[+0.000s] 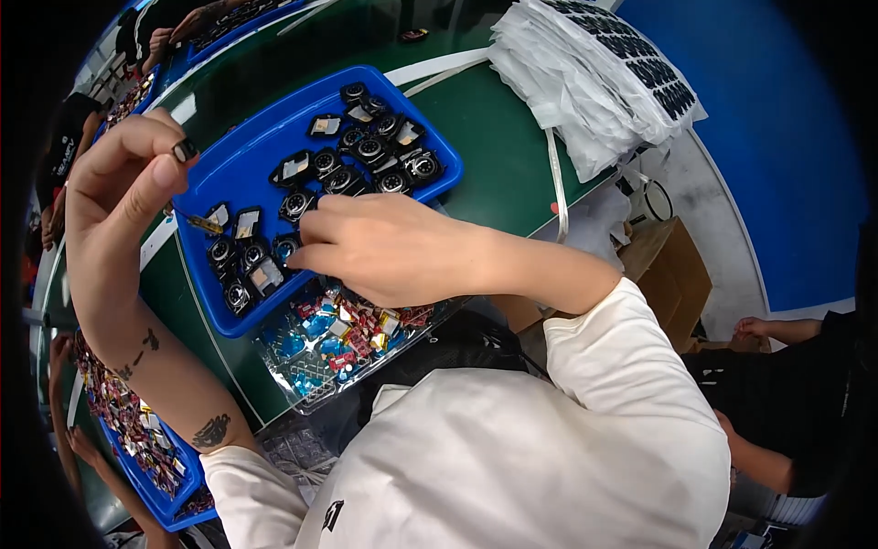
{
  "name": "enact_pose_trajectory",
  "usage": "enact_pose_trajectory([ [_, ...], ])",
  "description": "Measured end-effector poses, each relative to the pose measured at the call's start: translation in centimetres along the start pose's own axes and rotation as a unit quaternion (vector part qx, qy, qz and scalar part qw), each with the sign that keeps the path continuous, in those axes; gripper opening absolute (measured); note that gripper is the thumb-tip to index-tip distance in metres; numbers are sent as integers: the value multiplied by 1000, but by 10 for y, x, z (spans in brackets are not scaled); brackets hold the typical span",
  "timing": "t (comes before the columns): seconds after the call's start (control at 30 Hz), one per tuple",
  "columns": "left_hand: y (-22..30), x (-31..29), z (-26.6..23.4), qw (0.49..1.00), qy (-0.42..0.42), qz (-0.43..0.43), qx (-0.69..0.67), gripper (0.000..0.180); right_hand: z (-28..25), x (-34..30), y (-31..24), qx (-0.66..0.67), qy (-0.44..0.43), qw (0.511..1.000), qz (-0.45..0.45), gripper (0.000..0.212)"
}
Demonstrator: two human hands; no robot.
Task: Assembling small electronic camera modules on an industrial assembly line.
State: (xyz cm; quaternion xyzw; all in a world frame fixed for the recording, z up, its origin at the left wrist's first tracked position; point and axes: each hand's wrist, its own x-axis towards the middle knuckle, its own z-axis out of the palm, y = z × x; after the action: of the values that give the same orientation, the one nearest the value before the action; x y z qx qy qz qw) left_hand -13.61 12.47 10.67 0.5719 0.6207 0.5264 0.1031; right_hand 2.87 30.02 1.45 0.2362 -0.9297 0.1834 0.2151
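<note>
My left hand (pixel 128 178) is raised over the left end of a blue tray (pixel 357 80), with thumb and forefinger pinched on a small glossy black piece (pixel 186 150). Just below it is a thin tool with a yellowish handle (pixel 203 223); whether the hand touches it is unclear. My right hand (pixel 380 249) reaches across the tray's near edge, its fingers curled down beside a black round-faced unit (pixel 286 248). What those fingertips grip is hidden. Several similar black units, watch-like with ringed dials, fill the tray, such as one unit (pixel 372 149). Some show pale rectangular patches.
A clear bin (pixel 294 384) with red boards and blue bits sits against the tray's near side. White bagged sheets of black parts (pixel 585 101) are piled at the back right. An open cardboard box (pixel 677 274) stands right. Other people work at left and right.
</note>
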Motion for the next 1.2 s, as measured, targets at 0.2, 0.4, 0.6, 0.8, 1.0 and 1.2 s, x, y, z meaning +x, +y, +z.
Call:
enact_pose_trajectory([
  [0.2,13,-4,6,999,35,-22,-7,16,-1,-14,4,6,25,999,28,24],
  [0.4,12,-1,13,996,38,28,-74,13,-4,-8,14,77,-2,992,99,33],
  [0.6,19,-3,10,997,46,-6,-62,13,10,44,22,31,-73,996,47,26],
  [0.8,17,2,7,996,72,0,-58,13,44,81,29,19,-85,995,-43,24],
  [1.0,26,3,4,989,102,-86,-61,12,24,103,47,320,-148,927,124,36],
  [1.2,8,14,16,967,242,-62,57,10,-12,117,75,535,125,816,182,18],
])
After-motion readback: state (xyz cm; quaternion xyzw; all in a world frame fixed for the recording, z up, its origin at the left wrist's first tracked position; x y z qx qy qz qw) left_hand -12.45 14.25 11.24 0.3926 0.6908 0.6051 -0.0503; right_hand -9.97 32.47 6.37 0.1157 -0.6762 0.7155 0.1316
